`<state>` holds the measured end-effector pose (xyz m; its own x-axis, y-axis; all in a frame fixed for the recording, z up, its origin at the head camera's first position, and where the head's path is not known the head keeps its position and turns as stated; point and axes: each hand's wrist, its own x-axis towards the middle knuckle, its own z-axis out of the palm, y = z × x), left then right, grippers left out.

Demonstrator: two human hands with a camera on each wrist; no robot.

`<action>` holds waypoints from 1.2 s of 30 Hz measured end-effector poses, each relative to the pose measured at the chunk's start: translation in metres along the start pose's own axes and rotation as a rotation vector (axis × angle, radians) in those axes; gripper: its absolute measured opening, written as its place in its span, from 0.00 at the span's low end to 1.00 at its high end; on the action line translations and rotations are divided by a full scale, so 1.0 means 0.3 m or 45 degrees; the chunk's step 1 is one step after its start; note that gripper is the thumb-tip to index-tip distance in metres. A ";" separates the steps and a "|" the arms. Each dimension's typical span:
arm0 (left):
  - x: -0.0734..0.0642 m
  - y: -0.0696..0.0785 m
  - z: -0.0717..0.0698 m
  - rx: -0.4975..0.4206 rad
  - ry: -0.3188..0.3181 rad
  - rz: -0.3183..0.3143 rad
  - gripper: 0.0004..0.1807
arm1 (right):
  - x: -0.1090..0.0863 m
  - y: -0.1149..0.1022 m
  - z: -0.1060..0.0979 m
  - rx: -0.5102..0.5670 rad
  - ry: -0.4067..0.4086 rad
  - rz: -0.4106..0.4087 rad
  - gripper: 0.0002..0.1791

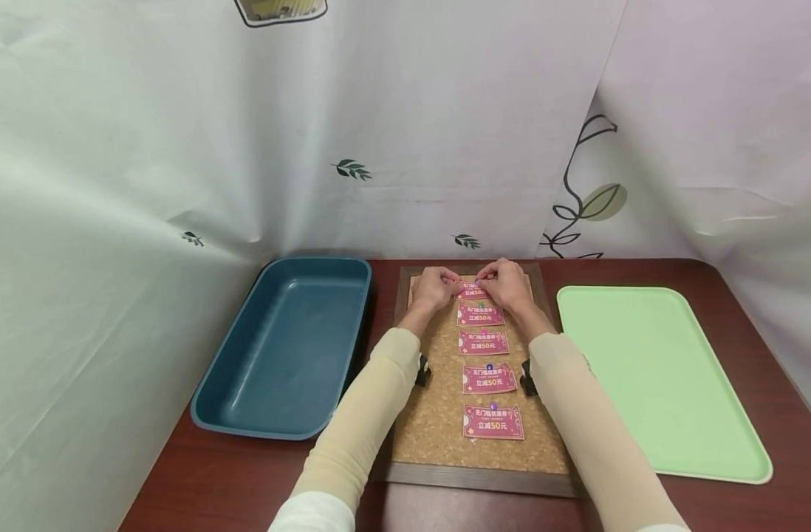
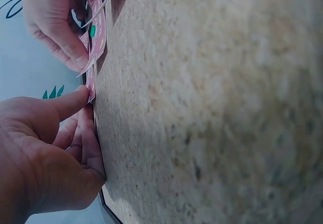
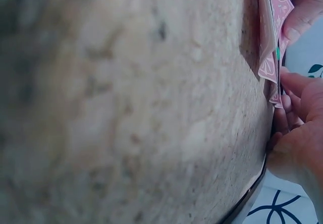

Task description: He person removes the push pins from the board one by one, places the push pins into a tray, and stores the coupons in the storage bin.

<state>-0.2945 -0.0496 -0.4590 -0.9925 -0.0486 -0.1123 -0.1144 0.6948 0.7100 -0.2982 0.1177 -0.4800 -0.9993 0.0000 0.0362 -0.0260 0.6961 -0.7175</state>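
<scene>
Pink paper coupons (image 1: pixel 492 423) with white and yellow print are pinned in a column down a cork board (image 1: pixel 432 421), each lower one under a coloured push pin. At the far end of the board my left hand (image 1: pixel 435 288) pinches the left edge of the topmost coupon (image 1: pixel 470 292) between thumb and fingers. My right hand (image 1: pixel 508 284) is at the same coupon, its thumb and fingertips closed around a small dark push pin (image 1: pixel 476 281) near the top edge. The right fingers hide that coupon's right part. In the left wrist view the left thumb presses on the coupon's end (image 2: pixel 90 90).
A deep blue tray (image 1: pixel 209 425) stands left of the board. On the right lies a flat light green tray (image 1: pixel 651 369). The board's brown frame (image 1: pixel 478 479) rests on a dark red table (image 1: pixel 246 480). White patterned sheeting (image 1: pixel 432 133) hangs behind and on both sides.
</scene>
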 end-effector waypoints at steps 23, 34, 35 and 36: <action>-0.003 0.002 0.006 -0.046 -0.008 -0.030 0.05 | 0.008 0.000 -0.011 -0.011 -0.055 0.009 0.09; -0.005 0.002 0.007 -0.040 0.010 -0.027 0.05 | 0.016 0.003 -0.014 0.011 -0.089 0.025 0.09; -0.005 0.002 0.007 -0.036 0.011 -0.025 0.05 | 0.016 0.003 -0.015 0.016 -0.092 0.025 0.09; -0.005 0.002 0.007 -0.031 0.012 -0.024 0.05 | 0.016 0.003 -0.016 0.019 -0.093 0.023 0.09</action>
<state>-0.2930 -0.0475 -0.4600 -0.9905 -0.0684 -0.1194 -0.1340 0.6762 0.7245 -0.3030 0.1218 -0.4773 -0.9988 -0.0406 -0.0274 -0.0079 0.6857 -0.7278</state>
